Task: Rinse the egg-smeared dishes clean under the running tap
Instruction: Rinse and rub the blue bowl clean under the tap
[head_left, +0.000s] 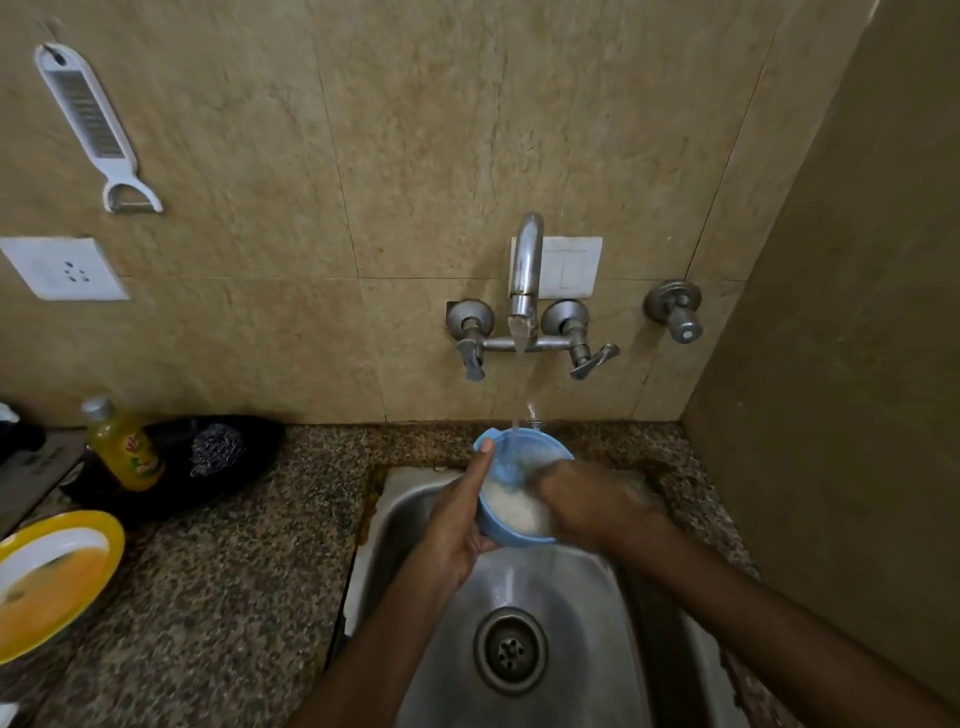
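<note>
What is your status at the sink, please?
Left hand gripping blue bowl under tap stream; right hand scrubbing inside. Yellow plate still eggy on counter. Nothing obstructing.

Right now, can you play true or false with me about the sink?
1. Water runs from the tap into the blue bowl. True.
2. The left hand holds the bowl. True.
3. The yellow plate sits in the sink. False: it is on the counter, left of the sink.
4. The plate looks clean. False: orange egg smears it.
5. The right hand reaches into the bowl. True.
6. A grater lies on the counter. False: it hangs on the wall.
</note>
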